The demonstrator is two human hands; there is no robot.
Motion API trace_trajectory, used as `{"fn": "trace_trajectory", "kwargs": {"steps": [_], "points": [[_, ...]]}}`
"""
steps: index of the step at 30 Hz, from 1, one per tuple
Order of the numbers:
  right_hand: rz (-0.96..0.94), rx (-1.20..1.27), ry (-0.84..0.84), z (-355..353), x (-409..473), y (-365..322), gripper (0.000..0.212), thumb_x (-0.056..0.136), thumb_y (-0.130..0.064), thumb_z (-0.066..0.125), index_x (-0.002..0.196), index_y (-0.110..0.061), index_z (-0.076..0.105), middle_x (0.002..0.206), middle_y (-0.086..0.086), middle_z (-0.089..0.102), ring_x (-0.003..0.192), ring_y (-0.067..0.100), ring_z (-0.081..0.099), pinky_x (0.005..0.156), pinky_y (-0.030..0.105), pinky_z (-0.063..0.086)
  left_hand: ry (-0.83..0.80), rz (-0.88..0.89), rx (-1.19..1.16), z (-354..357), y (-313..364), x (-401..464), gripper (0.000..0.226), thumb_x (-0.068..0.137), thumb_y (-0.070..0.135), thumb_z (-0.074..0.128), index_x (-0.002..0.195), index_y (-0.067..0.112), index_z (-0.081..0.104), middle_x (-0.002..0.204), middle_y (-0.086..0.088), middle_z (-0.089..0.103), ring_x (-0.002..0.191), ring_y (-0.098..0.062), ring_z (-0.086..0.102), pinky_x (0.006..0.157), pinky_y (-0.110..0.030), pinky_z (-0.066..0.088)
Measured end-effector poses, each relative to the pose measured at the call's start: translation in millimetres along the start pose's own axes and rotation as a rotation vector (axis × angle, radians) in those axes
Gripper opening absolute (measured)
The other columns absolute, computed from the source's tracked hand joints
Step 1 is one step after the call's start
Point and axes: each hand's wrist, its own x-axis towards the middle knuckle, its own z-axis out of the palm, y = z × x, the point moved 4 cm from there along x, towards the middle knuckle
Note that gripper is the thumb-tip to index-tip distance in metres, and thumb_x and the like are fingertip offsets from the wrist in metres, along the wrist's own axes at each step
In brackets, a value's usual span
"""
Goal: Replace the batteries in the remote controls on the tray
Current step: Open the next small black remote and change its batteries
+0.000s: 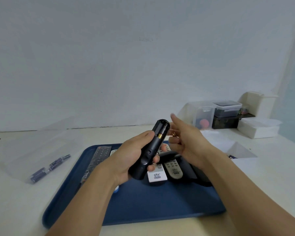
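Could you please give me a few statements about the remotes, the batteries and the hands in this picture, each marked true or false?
1. The left hand grips the black remote above the blue tray. True.
2. The black remote's battery compartment is covered. False: it is open, with a battery showing inside.
3. The right hand holds a remote. False: it is beside the black remote, not gripping it; whether it holds something small is unclear.
4. Wrapped batteries lie on the table left of the tray. True.
5. Other remotes, among them a white remote, lie on the tray. True.
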Motion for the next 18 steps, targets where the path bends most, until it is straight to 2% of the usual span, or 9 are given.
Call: {"fn": "trace_trajectory", "kwargs": {"steps": [2,4,7,9,11,13,14,16,18], "points": [[-0.081,-0.191,-0.061,4.6,-4.5,-2.7,0.035,0.094,-0.043,0.064,0.086,-0.009,0.064,0.059,-0.005,0.040,0.048,0.008,0.022,0.047,0.021,0.019,0.009,-0.045,0.024,-6.4,-2.3,2.5,0.038,0.104,0.032,0.049,0.127,0.004,0.061,0.093,-0.015,0.067,0.061,-0.019,0.052,0.042,-0.025,0.043],[-0.126,-0.192,-0.081,5.9,-5.5,-1.0,0.029,0.094,-0.034,0.066,0.097,-0.006,0.063,0.054,-0.006,0.036,0.043,0.006,0.022,0.040,0.017,0.021,0.019,-0.087,-0.055,-12.6,1.7,1.4,0.050,0.099,0.041,0.053,0.125,0.000,0.066,0.097,-0.020,0.067,0.062,-0.021,0.056,0.041,-0.024,0.047],[-0.117,-0.146,-0.014,-0.2,-4.6,-1.0,0.024,0.094,-0.029,0.066,0.096,-0.005,0.064,0.052,-0.007,0.040,0.040,0.005,0.022,0.035,0.017,0.021,0.135,-0.041,-0.463,-31.9,15.3,-1.0,0.058,0.092,0.048,0.061,0.102,-0.008,0.074,0.101,-0.025,0.071,0.069,-0.031,0.067,0.051,-0.026,0.057],[-0.088,-0.216,-0.044,1.6,-6.0,2.4,0.023,0.091,-0.029,0.070,0.082,-0.008,0.067,0.055,-0.003,0.038,0.042,0.006,0.022,0.036,0.017,0.020,0.214,0.093,-0.587,-42.4,21.9,-0.1,0.048,0.089,0.037,0.068,0.112,-0.005,0.068,0.105,-0.021,0.070,0.078,-0.025,0.067,0.060,-0.024,0.059],[-0.046,-0.294,-0.131,14.6,-11.7,11.2,0.027,0.090,-0.031,0.071,0.069,-0.015,0.065,0.053,-0.005,0.042,0.044,0.007,0.022,0.037,0.018,0.019,0.264,0.203,-0.405,-39.2,20.5,5.3,0.032,0.092,0.021,0.065,0.119,0.002,0.066,0.108,-0.012,0.070,0.085,-0.018,0.063,0.071,-0.024,0.056],[-0.026,-0.297,-0.212,32.5,-19.4,19.7,0.029,0.092,-0.031,0.069,0.074,-0.010,0.062,0.051,-0.007,0.046,0.042,0.006,0.023,0.038,0.018,0.018,0.243,0.237,-0.163,-24.5,12.9,9.1,0.024,0.104,0.020,0.050,0.120,0.013,0.066,0.112,-0.005,0.075,0.097,-0.021,0.065,0.085,-0.032,0.054],[-0.036,-0.293,-0.224,38.9,-22.6,20.9,0.028,0.093,-0.031,0.068,0.079,-0.007,0.062,0.051,-0.007,0.047,0.041,0.006,0.025,0.038,0.019,0.019,0.223,0.228,-0.111,-16.4,8.9,10.0,0.026,0.108,0.025,0.043,0.120,0.018,0.066,0.112,-0.004,0.076,0.099,-0.022,0.067,0.087,-0.036,0.053],[-0.133,-0.334,-0.174,45.5,-25.6,18.8,0.031,0.090,-0.026,0.073,0.076,-0.002,0.059,0.052,-0.008,0.050,0.041,0.005,0.035,0.041,0.018,0.030,0.220,0.213,-0.142,-9.2,5.4,9.4,0.031,0.110,0.031,0.037,0.115,0.024,0.066,0.101,-0.004,0.076,0.092,-0.021,0.068,0.084,-0.035,0.053],[-0.376,-0.459,0.006,40.4,-29.5,8.4,0.037,0.080,-0.023,0.083,0.067,-0.001,0.056,0.056,-0.007,0.056,0.047,0.004,0.045,0.048,0.015,0.038,0.245,0.203,-0.237,-10.8,4.0,11.4,0.031,0.110,0.033,0.036,0.113,0.023,0.066,0.089,-0.004,0.069,0.086,-0.020,0.065,0.087,-0.038,0.054]]}}
